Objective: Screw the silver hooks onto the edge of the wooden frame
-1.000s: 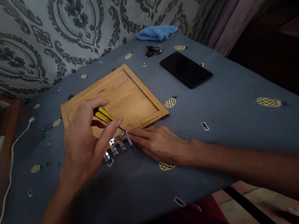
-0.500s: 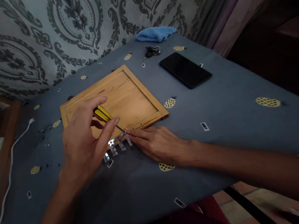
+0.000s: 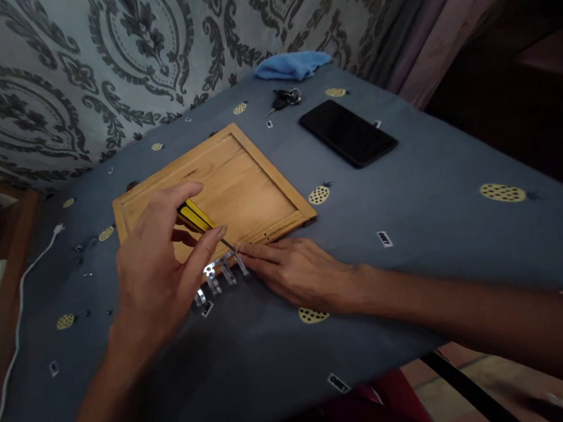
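Note:
My left hand (image 3: 153, 258) is closed round the yellow and black handle of a screwdriver (image 3: 195, 214). The screwdriver slants down to the right, its tip at the right end of a shiny metal hook rail (image 3: 210, 269). Several hooks on this rail stick out past the near edge of a framed wooden board (image 3: 237, 175), which lies flat. My right hand (image 3: 298, 270) rests low beside that edge, fingertips pressed together on the rail's end by the screwdriver tip. Whatever sits right under the tip is too small to make out.
A black phone (image 3: 348, 132) lies right of the board on the blue patterned tablecloth (image 3: 427, 216). Behind it are keys (image 3: 284, 100) and a blue cloth (image 3: 292, 65) near the papered wall. A white cable (image 3: 22, 285) runs along the left, near small dark bits.
Both hands keep nearly the same pose, with the screwdriver tip still at the rail's end. The whole view has shifted very slightly.

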Demonstrator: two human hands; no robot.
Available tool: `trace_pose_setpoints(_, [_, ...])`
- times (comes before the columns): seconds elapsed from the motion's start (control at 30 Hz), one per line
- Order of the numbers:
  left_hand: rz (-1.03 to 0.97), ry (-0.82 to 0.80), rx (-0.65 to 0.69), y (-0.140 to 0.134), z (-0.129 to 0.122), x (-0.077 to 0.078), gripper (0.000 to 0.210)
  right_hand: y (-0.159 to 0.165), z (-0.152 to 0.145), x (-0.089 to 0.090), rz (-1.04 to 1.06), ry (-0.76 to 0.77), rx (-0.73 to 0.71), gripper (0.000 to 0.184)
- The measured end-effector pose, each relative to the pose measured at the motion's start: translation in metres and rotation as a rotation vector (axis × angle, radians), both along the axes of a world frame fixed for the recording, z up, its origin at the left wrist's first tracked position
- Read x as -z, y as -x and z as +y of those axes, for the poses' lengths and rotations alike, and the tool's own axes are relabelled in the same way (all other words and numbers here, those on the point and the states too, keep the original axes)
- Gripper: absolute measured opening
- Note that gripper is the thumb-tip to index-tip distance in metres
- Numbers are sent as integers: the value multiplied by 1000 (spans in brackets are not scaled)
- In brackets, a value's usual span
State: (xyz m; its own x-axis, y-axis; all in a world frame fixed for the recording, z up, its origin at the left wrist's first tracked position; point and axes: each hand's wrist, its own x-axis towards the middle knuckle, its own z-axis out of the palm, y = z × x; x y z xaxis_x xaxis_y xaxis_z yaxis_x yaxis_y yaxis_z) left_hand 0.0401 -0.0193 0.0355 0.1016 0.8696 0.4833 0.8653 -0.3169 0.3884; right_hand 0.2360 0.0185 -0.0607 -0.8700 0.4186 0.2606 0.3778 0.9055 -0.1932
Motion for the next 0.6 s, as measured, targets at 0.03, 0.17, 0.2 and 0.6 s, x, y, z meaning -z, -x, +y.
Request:
trace_pose_setpoints(0.03, [2, -11, -4, 0, 0, 1, 37, 0, 0, 0, 4, 0, 2, 46])
trace_pose_setpoints(0.17, [-72, 40, 46, 1, -1, 3, 40, 0, 0, 0, 7, 16, 0, 46])
trace_pose_setpoints(0.2, [-106, 72, 63, 1, -1, 2, 42, 0, 0, 0, 9, 21, -2, 46])
trace_pose_setpoints(0.6, [-145, 73, 34, 0, -8, -13, 40, 0, 0, 0, -5, 38, 6, 46])
